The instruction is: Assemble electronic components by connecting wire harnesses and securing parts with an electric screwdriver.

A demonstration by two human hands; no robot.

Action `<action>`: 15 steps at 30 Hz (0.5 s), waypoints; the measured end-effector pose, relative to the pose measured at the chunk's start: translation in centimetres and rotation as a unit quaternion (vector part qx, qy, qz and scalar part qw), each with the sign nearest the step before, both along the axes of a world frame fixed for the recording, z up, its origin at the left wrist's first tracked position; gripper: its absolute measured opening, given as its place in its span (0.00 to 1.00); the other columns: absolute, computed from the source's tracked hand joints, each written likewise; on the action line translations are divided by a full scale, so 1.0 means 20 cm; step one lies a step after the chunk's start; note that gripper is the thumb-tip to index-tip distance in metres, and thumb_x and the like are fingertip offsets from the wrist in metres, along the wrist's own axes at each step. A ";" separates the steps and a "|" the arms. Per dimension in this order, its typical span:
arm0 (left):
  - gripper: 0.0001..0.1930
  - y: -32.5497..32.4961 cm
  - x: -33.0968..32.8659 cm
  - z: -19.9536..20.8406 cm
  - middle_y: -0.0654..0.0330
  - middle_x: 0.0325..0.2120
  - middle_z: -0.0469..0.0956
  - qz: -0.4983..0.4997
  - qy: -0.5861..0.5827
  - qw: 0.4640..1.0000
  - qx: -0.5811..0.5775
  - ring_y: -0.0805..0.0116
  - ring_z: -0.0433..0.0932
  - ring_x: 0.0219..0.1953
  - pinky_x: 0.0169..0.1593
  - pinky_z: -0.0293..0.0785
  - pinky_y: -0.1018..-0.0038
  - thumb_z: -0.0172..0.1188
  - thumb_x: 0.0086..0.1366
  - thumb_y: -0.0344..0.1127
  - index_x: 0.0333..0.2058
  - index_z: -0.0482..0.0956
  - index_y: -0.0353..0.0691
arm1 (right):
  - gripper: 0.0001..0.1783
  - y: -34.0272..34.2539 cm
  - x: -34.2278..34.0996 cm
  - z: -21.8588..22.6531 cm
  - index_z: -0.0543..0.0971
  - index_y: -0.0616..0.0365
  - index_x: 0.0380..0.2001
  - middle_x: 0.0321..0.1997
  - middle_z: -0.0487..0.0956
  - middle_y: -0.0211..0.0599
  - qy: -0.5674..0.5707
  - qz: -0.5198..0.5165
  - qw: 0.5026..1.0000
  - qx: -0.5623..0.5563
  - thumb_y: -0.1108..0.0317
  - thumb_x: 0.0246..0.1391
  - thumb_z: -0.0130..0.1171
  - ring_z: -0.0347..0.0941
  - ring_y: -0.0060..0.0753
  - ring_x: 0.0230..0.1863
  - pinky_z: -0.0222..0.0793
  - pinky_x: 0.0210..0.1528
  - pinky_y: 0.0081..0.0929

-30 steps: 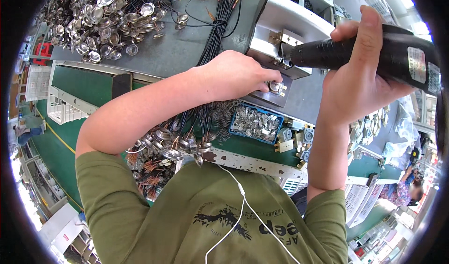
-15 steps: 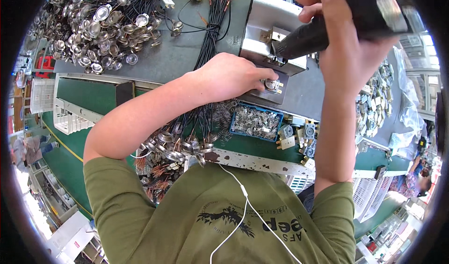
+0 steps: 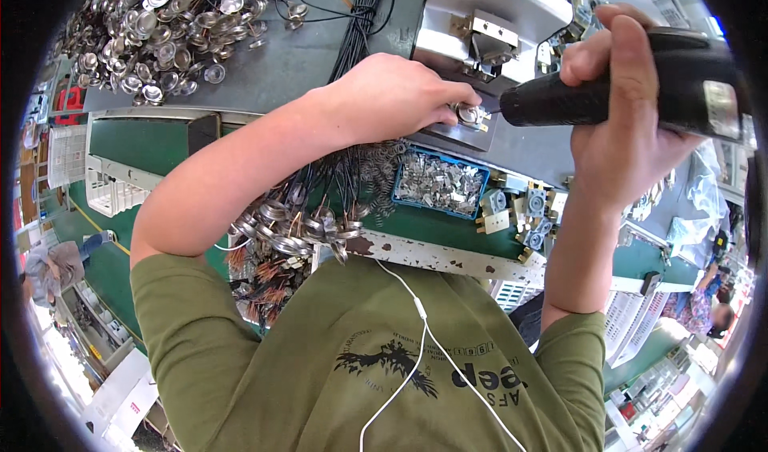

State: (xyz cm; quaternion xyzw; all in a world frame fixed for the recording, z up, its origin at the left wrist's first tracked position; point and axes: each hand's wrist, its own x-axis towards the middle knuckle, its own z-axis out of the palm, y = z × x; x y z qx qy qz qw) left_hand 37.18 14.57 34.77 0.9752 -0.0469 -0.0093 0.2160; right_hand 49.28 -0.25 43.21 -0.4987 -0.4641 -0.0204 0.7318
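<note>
My left hand (image 3: 392,100) reaches across the bench, its thumb and forefinger closed on a small round metal part (image 3: 470,114) with brass terminals. That part rests at a flat dark metal block (image 3: 456,138). My right hand (image 3: 628,128) grips a black electric screwdriver (image 3: 560,102), held nearly level. The screwdriver's nose points left at the round part, its thin bit close to the terminals; whether they touch I cannot tell. Behind both hands stands a shiny metal fixture (image 3: 442,50) with a small bracket (image 3: 492,38) on its front.
A heap of round metal cups on black wires (image 3: 172,44) covers the far left. A black wire bundle (image 3: 352,48) lies beside my left hand. Nearer me are a blue tray of small metal pieces (image 3: 401,182), springs (image 3: 382,168) and several square switch parts (image 3: 536,204).
My right hand has brought the screwdriver away from the fixture's bracket, toward me and to the right, to the round part. My left hand keeps its pinch there.
</note>
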 end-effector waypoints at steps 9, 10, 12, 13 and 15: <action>0.16 -0.02 0.00 0.01 0.58 0.32 0.83 0.010 0.024 0.999 0.034 0.53 0.83 0.37 0.38 0.79 0.58 0.57 0.71 0.48 0.56 0.76 0.60 | 0.09 -0.02 0.01 -0.08 0.78 0.75 0.39 0.21 0.78 0.41 0.012 0.001 1.000 0.003 0.77 0.61 0.64 0.75 0.29 0.20 0.74 0.26 0.25; 0.16 -0.02 0.00 0.00 0.58 0.32 0.83 0.012 0.024 0.999 0.034 0.53 0.83 0.37 0.38 0.79 0.58 0.57 0.71 0.48 0.56 0.76 0.60 | 0.09 -0.01 0.01 -0.09 0.78 0.75 0.40 0.21 0.78 0.42 0.010 -0.001 1.000 0.006 0.77 0.61 0.64 0.75 0.29 0.20 0.74 0.25 0.25; 0.16 -0.02 0.00 -0.01 0.59 0.32 0.83 0.010 0.023 0.999 0.031 0.53 0.83 0.37 0.39 0.79 0.58 0.57 0.71 0.47 0.56 0.76 0.60 | 0.09 0.00 -0.03 -0.09 0.78 0.75 0.40 0.21 0.78 0.43 0.032 -0.005 0.999 0.011 0.78 0.61 0.64 0.75 0.29 0.20 0.74 0.25 0.25; 0.16 -0.01 0.00 -0.01 0.59 0.32 0.83 0.012 0.022 0.999 0.030 0.53 0.83 0.37 0.39 0.79 0.58 0.57 0.71 0.47 0.56 0.76 0.60 | 0.09 0.00 -0.04 -0.09 0.78 0.75 0.40 0.22 0.78 0.43 0.054 -0.011 0.998 0.016 0.78 0.61 0.64 0.75 0.29 0.20 0.74 0.25 0.25; 0.16 -0.01 0.00 -0.03 0.59 0.33 0.83 0.005 0.013 1.000 0.022 0.53 0.83 0.38 0.39 0.79 0.58 0.57 0.71 0.46 0.56 0.76 0.60 | 0.09 0.00 -0.03 -0.09 0.78 0.75 0.40 0.22 0.78 0.43 0.045 -0.002 0.999 0.016 0.78 0.61 0.64 0.75 0.29 0.20 0.74 0.25 0.25</action>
